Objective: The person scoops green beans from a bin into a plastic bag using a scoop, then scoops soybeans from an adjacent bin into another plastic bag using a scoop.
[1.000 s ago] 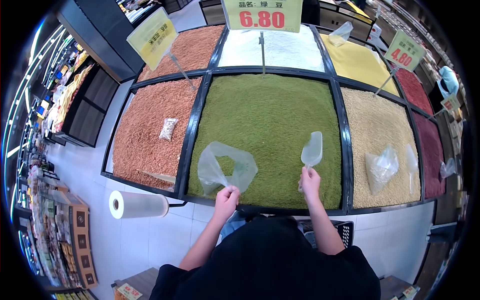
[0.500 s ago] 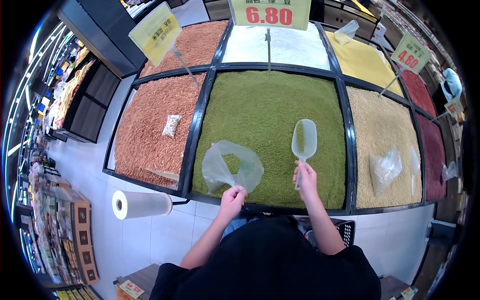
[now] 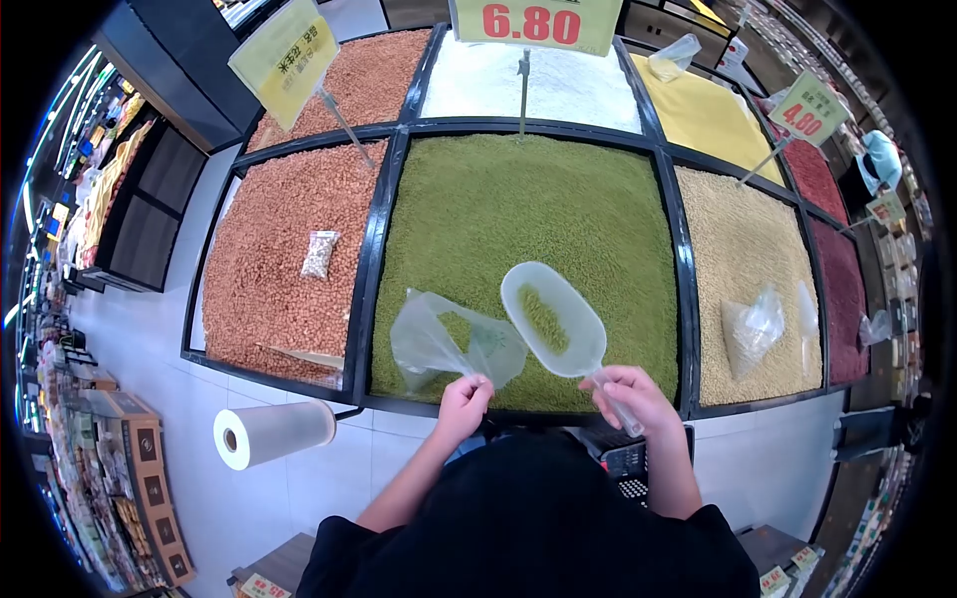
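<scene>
The left hand (image 3: 466,401) gripped 1 clear bag (image 3: 459,344); the right hand (image 3: 634,397) grasped 1 scoop (image 3: 553,319) holding green beans (image 3: 543,317).

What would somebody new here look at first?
Probably the big bin of green beans in the middle. Just above it stands a yellow sign with a big red 6.80. Over the beans, the right hand holds a clear scoop beside the plastic bag in the left hand.

A shop, shown by price signs (image 3: 536,22) above bulk-food bins (image 3: 528,269).
</scene>
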Demonstrator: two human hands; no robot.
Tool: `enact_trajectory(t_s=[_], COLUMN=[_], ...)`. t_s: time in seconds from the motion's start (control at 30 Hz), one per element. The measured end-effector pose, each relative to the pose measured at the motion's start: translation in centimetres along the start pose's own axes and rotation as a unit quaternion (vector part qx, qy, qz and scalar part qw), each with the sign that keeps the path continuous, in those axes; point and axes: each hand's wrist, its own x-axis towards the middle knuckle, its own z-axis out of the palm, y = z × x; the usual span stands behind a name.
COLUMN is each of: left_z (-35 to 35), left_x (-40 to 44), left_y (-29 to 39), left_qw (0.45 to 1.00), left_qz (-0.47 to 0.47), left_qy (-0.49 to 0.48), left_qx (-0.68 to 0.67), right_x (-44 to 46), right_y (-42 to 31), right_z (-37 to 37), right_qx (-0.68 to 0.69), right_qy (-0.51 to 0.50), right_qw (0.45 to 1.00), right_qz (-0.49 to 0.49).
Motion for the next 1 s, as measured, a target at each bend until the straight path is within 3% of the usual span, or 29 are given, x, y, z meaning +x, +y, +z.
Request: enact_trajectory(t_s=[0.17, 0.6, 0.7, 0.77, 1.0], left_z=[-0.4, -1.3, -1.5, -1.5, -1.8], left_x=[0.4, 0.3, 0.5, 0.5, 0.6], left_y=[-0.5, 0.5, 0.2, 0.0, 0.4], left_qw=[1.0, 0.997, 0.995, 0.992, 0.991], left_qz=[0.011, 0.03, 0.054, 0.085, 0.086], left_qy=[-0.016, -0.06, -0.059, -0.055, -0.07], left_qx=[-0.002, 0.042, 0.055, 0.073, 0.072], right_x=[-0.5, 4.1, 5.9, 6.9, 9.1], right_y=[-2.0, -3.5, -2.2, -1.2, -0.5], right_z=[1.3, 6.8, 7.2, 7.3, 9.1], right_qx=[-0.081, -0.316, -0.337, -0.457, -0.534], right_qy=[-0.068, -0.044, -0.037, -0.035, -0.016], right_qw=[0.993, 0.932, 0.929, 0.888, 0.845], right_qz=[0.052, 0.169, 0.145, 0.032, -0.028])
